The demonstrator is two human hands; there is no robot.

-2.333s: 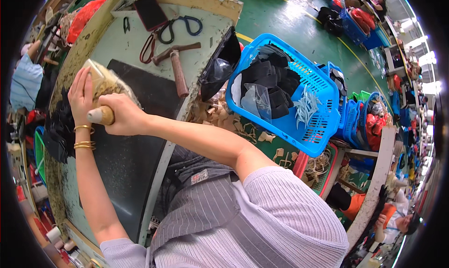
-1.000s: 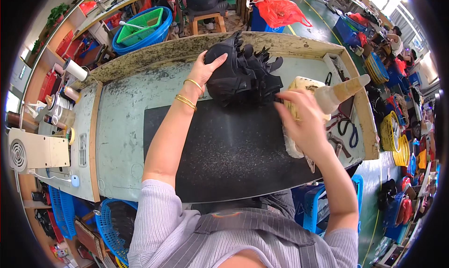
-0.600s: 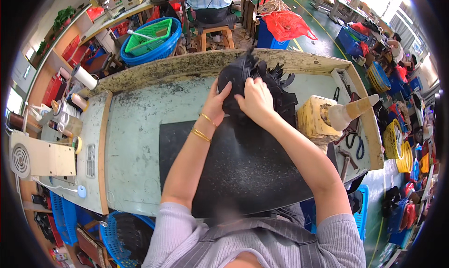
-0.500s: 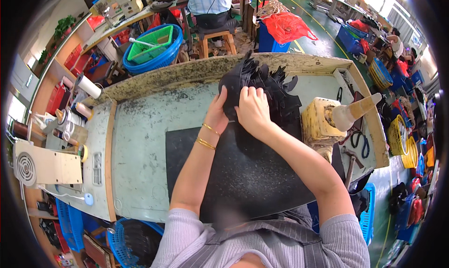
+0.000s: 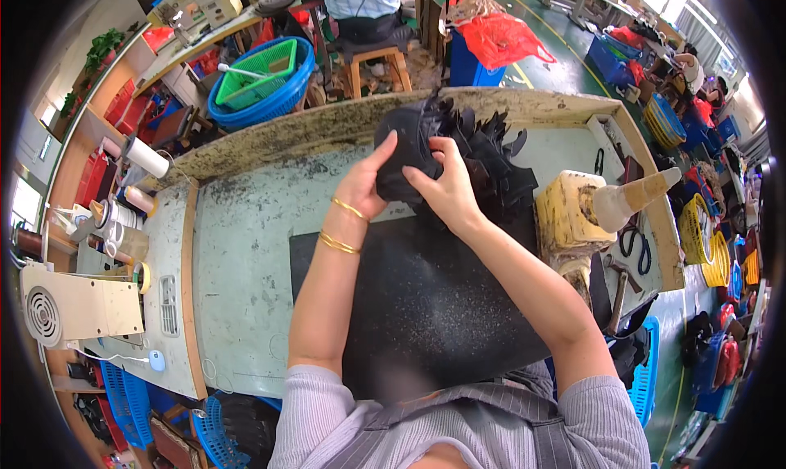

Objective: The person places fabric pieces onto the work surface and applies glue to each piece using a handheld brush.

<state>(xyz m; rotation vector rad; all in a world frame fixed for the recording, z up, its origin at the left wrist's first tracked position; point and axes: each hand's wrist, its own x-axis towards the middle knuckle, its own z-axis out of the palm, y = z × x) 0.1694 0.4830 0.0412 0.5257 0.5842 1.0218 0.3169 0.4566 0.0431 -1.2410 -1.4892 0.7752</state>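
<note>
Left hand (image 5: 363, 185) clasps the black pieces (image 5: 485, 159) at the table's (image 5: 246, 252) 12 o'clock, right hand (image 5: 447, 192) against them, thumb and fingers narrowly parted; yellowed bottle (image 5: 571, 211), gripped earlier, now stands released at 3 o'clock.

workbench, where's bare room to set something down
Bare: pale surface between wooden strip and black mat; also speckled mat between forearms. Crowded: far middle, where left hand and right hand handle black pieces; right side, yellowed bottle, hammer.
</note>
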